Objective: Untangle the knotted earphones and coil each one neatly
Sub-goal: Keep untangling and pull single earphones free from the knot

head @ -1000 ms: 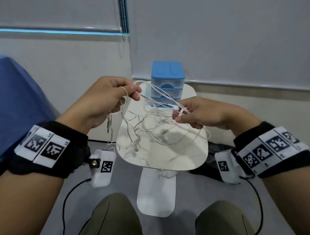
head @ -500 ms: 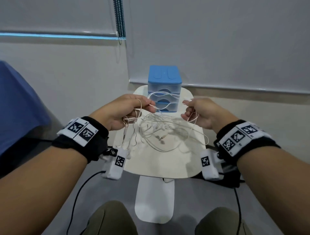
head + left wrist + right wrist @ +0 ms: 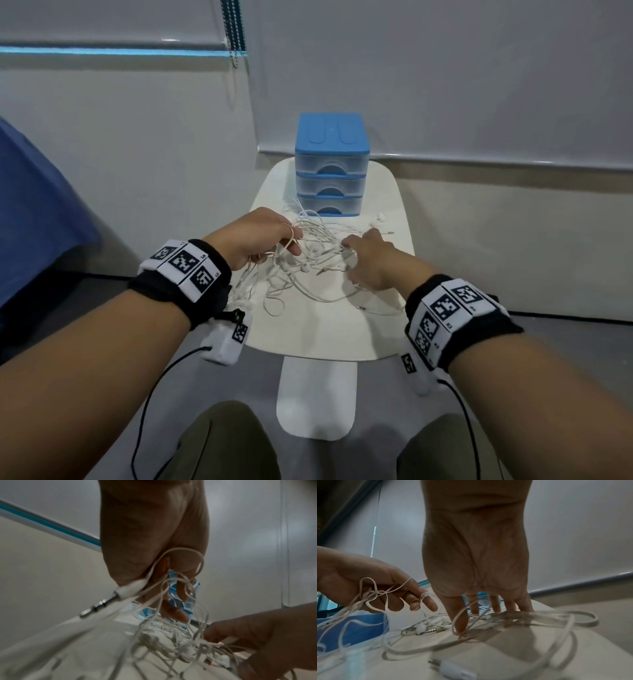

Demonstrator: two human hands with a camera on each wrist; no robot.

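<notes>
Change since a second ago: your left hand (image 3: pixel 260 236) and right hand (image 3: pixel 371 260) have dropped from chest height down to the table (image 3: pixel 329 335). The earphones (image 3: pixel 310 255), then strung between your hands in the air, now lie heaped on the tabletop. Your right fingers (image 3: pixel 459 616) have let go and spread straight onto the pile.

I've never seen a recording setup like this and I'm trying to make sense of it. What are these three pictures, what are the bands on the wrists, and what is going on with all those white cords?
No machine here: a person works with bare hands. The big picture comes from a camera on their head; the other two come from small cameras under each wrist, looking along the fingers. The black wrist bands carry printed marker squares.

On the small white table lies a tangle of white earphones, in front of a blue three-drawer box. The left hand has cord loops hooked round its fingers. The right hand reaches into the tangle with straight fingers, tips on the table, cords draped across them.
</notes>
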